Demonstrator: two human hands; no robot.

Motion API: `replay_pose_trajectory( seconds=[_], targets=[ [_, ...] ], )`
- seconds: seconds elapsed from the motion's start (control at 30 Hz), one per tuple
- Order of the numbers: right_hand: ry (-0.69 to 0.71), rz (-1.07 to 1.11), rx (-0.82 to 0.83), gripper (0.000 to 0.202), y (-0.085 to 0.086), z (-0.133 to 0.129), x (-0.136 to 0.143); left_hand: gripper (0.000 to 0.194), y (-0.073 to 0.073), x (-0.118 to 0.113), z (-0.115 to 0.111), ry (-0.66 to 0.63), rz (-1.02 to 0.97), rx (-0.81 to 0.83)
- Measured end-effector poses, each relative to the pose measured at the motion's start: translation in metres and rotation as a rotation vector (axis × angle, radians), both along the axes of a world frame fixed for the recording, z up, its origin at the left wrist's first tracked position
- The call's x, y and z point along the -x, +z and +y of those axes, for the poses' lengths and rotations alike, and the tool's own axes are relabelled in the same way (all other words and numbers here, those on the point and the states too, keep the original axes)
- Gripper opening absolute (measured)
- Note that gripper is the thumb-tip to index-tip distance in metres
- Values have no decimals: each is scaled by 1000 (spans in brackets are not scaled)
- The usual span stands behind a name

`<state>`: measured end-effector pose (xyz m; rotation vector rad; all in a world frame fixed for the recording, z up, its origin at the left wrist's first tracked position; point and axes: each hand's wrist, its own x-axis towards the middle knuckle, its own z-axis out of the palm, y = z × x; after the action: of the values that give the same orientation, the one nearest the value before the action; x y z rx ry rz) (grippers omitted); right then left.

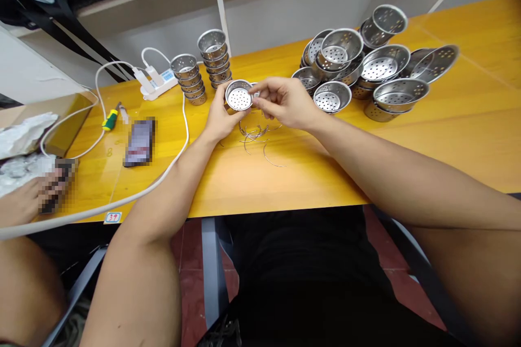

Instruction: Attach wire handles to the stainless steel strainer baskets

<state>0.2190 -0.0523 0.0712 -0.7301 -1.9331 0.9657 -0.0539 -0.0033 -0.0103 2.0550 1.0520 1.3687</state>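
Note:
My left hand [222, 114] is closed around a small perforated metal strainer cup [239, 98], its open top tilted toward me. My right hand [285, 100] is at the cup's right rim, thumb and forefinger pinched together. Whatever lies between those fingertips is too small to make out. Just below the hands, several thin curved wires [254, 133] lie loose on the yellow table [244, 190]. Behind my left hand stand two stacks of similar cups, a nearer stack [190, 84] and a farther stack [215, 57].
A jumbled group of perforated cups [380, 68] stands at the right. On the left are a power strip [158, 84] with white cables, a green-yellow screwdriver [109, 120] and a blurred phone [139, 142]. Another person's hand [44, 190] holds a blurred dark object by a box [67, 124].

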Motion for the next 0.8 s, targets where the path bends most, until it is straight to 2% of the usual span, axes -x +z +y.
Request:
replay_pose_trajectory(
  seconds=[0.13,0.3,0.43,0.57,0.7,0.8],
  targets=[
    [-182,15,-97,63,-5,15,-3,105,1,0,-1,2,-5,-20],
    [-272,-16,-120,64,-11,29,-6,103,2,1,-2,17,7,-25],
    [-286,-44,-116,55,-14,31,-5,114,5,-1,-2,62,0,-24],
    [-287,-64,-120,49,-17,30,1,107,7,-3,-3,102,-3,-55],
    [-295,-58,-174,59,-27,35,5,109,4,-4,-3,59,-25,-66],
    [-295,-57,-237,56,-38,44,5,110,-2,-3,1,18,-8,-88]
  ],
)
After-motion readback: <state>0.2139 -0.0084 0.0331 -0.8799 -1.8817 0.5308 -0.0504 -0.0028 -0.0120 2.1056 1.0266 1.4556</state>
